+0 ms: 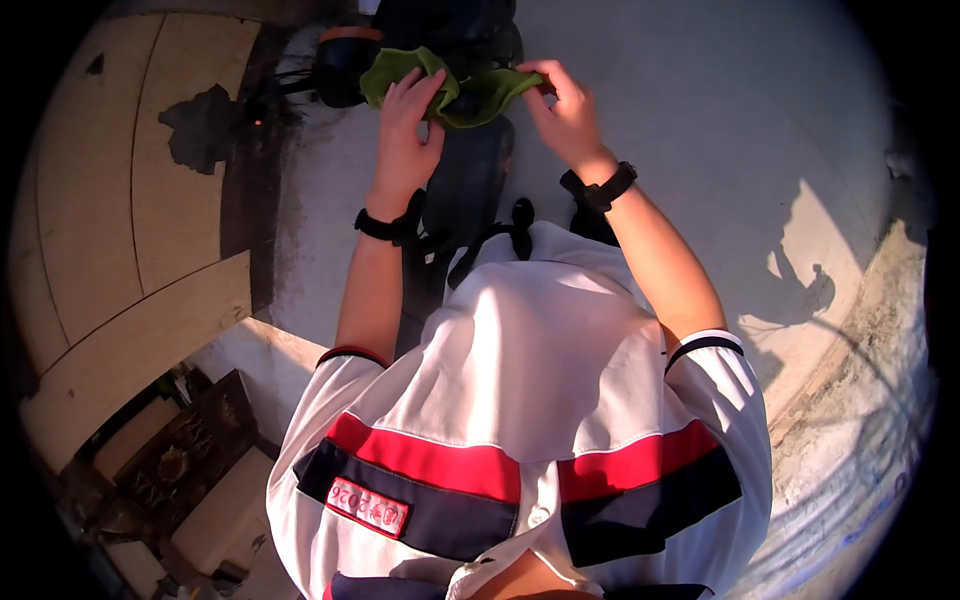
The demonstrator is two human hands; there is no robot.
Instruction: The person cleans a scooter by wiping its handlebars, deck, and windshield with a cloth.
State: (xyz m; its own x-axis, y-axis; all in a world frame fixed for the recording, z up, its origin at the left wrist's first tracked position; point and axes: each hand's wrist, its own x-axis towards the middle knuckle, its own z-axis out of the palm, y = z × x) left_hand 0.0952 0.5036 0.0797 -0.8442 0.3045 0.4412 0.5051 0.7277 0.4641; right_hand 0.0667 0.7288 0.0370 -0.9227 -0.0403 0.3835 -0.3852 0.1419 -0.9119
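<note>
A green cloth (478,100) stretches between my two hands, its middle sagging in folds. My left hand (405,125) lies over the cloth's left part, fingers pressed on it and thumb lower down. At the cloth's right end, my right hand (567,112) pinches a corner between thumb and fingers. Both wrists wear black bands. Below the cloth runs a long, dark, seat-like surface (468,175), partly hidden by the cloth. Just left of the cloth stands a dark round part with an orange-brown top (350,36).
A bulky black object (450,22) stands beyond the cloth. Tan panels (90,180) with a dark ragged patch (200,128) line the left side. Carved dark wood (190,440) shows at lower left. Pale grey floor (700,90) spreads right, with sunlight and shadows near a rough edge.
</note>
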